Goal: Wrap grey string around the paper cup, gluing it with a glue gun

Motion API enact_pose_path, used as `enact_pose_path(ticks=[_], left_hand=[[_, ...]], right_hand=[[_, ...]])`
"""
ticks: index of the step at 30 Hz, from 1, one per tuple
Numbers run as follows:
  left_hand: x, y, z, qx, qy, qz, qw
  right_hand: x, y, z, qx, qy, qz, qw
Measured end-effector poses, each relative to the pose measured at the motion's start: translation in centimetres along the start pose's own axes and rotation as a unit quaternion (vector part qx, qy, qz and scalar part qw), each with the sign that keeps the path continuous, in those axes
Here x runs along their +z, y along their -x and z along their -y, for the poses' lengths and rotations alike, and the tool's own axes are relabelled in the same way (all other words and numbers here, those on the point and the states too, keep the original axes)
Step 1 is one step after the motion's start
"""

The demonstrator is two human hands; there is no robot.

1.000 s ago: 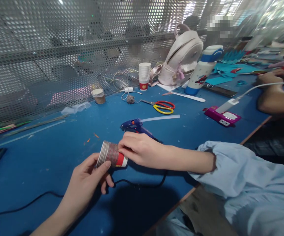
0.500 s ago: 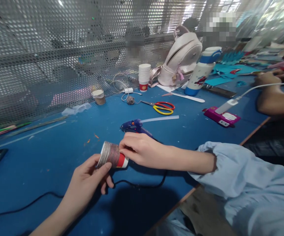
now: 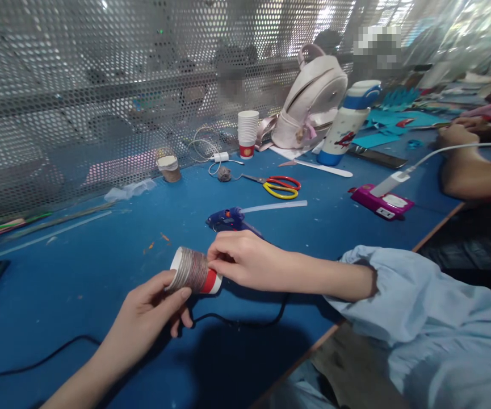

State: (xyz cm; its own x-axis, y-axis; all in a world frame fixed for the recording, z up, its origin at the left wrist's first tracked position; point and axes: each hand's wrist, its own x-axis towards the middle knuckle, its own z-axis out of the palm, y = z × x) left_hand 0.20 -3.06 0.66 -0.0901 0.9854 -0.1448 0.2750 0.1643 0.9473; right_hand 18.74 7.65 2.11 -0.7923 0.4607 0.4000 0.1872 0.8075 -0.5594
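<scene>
My left hand (image 3: 149,309) holds a paper cup (image 3: 212,281) on its side, thumb in front and fingers around its rim end. Grey and pinkish yarn (image 3: 192,270) is wound around most of the cup; a red band and the white base end show bare. With thumb and forefinger closed, my right hand (image 3: 247,260) pinches at the yarn's edge near the base. The strand between those fingertips is mostly hidden. Just behind my right hand lies a blue glue gun (image 3: 225,218) with a glue stick (image 3: 275,207) in its back.
Behind lie scissors (image 3: 282,187), a yarn ball (image 3: 224,174), a wrapped cup (image 3: 169,169) and stacked paper cups (image 3: 248,136). A bottle (image 3: 345,130), a backpack (image 3: 309,105) and a purple power strip (image 3: 384,203) are to the right. A black cord (image 3: 240,324) runs beneath my hands. Another person's arm (image 3: 462,159) rests far right.
The cup has turned or tilted slightly in my hands. Both hands keep the same grip, and the whole view has shifted a little.
</scene>
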Motion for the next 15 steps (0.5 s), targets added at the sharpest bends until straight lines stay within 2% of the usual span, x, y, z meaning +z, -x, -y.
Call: enact_pose_path(ticks=[7,15], left_hand=[[-0.74,-0.37,0.33,0.009,-0.017,0.025,0.999],[-0.97,-0.59,0.53,0.003,-0.020,0.045,0.999]], right_hand=[[-0.03,0.06,-0.13,0.037,-0.031,-0.014,0.999],[0.36,0.16,-0.39,0.021,-0.034,-0.019,0.999]])
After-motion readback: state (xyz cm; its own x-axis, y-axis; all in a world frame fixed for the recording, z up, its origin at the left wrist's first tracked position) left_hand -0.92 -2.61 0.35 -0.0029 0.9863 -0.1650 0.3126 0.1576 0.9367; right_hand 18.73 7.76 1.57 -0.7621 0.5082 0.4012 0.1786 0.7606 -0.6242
